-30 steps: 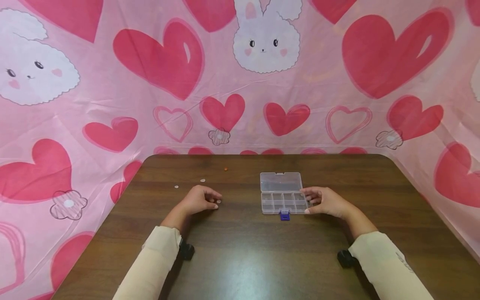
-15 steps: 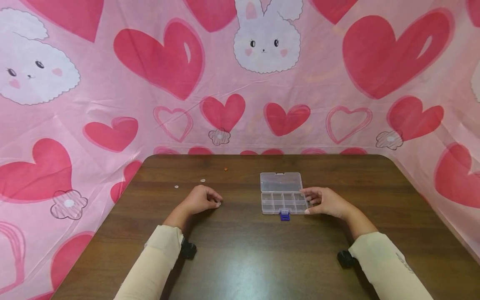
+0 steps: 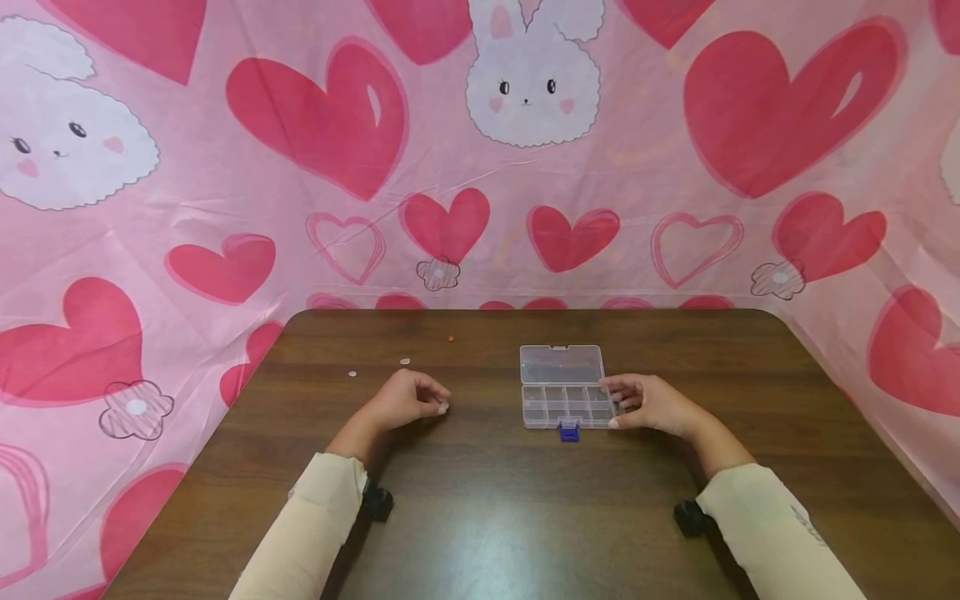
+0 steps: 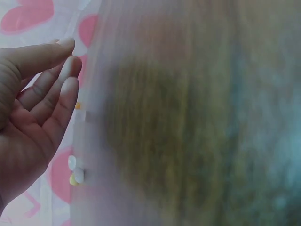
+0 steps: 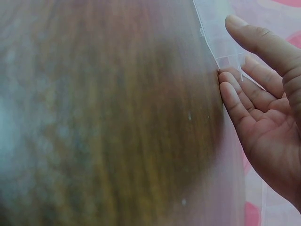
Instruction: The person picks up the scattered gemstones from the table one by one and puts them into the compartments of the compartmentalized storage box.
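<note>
In the head view a clear plastic compartment box [image 3: 546, 412] lies on the table with its lid [image 3: 561, 364] folded back and a blue latch [image 3: 569, 433] at the front. My right hand [image 3: 651, 406] grips the box's right end, thumb at the front corner and fingers along the far side. Left of the box, my left hand [image 3: 405, 400] pinches a small whitish piece [image 3: 444, 407] between thumb and fingertips, low over the wood. The left wrist view hides that piece behind the fingers. In the right wrist view the fingertips sit at the box corner [image 5: 230, 61].
Two small pale pieces, one [image 3: 405, 361] beyond the left hand and one [image 3: 352, 374] farther left, lie on the brown wooden table [image 3: 480, 492]. A tiny orange piece [image 3: 452, 338] sits near the back edge. Pink heart-print cloth [image 3: 525, 183] hangs behind the table.
The left thumb and fingers have closed on the small whitish piece and moved it slightly to the right. The right hand and the box have stayed put.
</note>
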Available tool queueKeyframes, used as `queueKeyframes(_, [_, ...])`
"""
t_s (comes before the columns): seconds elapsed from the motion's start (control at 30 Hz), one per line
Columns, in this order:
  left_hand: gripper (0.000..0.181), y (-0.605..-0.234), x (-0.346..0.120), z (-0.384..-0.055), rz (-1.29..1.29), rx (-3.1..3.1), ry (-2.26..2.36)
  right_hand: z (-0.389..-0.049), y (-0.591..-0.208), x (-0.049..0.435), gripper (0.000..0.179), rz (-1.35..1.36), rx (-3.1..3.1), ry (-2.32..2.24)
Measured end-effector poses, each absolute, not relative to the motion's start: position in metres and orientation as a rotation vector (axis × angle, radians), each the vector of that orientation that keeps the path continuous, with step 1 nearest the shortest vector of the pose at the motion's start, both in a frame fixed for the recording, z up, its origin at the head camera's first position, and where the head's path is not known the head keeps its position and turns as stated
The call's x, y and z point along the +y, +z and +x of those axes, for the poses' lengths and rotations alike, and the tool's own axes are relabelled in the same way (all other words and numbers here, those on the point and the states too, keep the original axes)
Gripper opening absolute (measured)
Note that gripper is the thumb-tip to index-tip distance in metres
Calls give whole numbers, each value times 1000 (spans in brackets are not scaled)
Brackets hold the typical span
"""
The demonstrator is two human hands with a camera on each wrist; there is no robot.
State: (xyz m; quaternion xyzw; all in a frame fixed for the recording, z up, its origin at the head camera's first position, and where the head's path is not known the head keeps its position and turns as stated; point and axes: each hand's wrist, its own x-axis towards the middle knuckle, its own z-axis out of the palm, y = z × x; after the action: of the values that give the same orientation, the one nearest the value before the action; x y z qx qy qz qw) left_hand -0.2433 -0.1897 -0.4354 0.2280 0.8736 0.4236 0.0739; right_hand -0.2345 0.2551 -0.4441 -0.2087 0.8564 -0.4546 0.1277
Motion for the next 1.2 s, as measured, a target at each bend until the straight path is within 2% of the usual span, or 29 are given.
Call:
queueKeyframes(0.23, [17, -429, -181, -240, 628, 2579, 1333, -235, -445, 256, 68, -620, 2489, -1334])
queueKeyframes(0.87, [24, -425, -159, -238, 725, 2526, 1503, -235, -446, 256, 68, -619, 2497, -1331])
queueKeyframes(1.2, [22, -423, -146, -240, 776, 2529, 1495, -235, -447, 256, 67, -618, 2498, -1327])
